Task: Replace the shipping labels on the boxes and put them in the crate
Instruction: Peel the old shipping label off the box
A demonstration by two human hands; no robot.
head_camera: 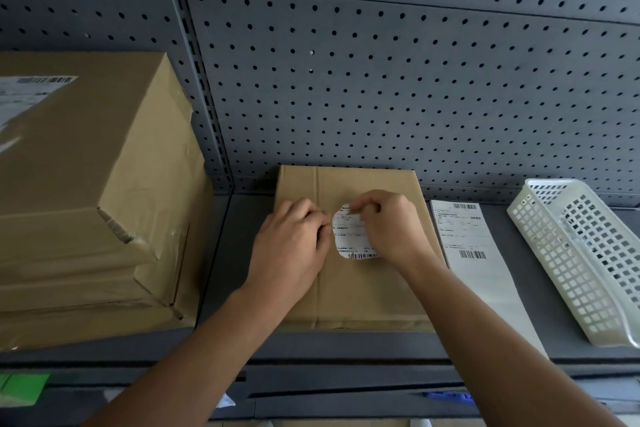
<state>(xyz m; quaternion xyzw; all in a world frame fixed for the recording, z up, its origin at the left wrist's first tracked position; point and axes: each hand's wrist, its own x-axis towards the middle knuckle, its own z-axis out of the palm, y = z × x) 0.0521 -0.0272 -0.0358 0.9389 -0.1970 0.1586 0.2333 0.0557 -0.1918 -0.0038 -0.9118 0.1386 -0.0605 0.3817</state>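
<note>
Shipping label (350, 237), ragged, on cardboard box (349, 295): left hand (292, 246) and right hand (393, 225) pinch its edges. Removal step; next, probably a slow, clean peel.

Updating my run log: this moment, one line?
left hand: touches torn white paper label | right hand: pinches label | label: partly on flat brown cardboard box

I work from a single view: the wide-angle head camera. It sits close above the shelf (221, 270), facing forward and down. The pegboard (381, 80) back wall fills the upper frame; the shelf's front edge crosses the bottom.
</note>
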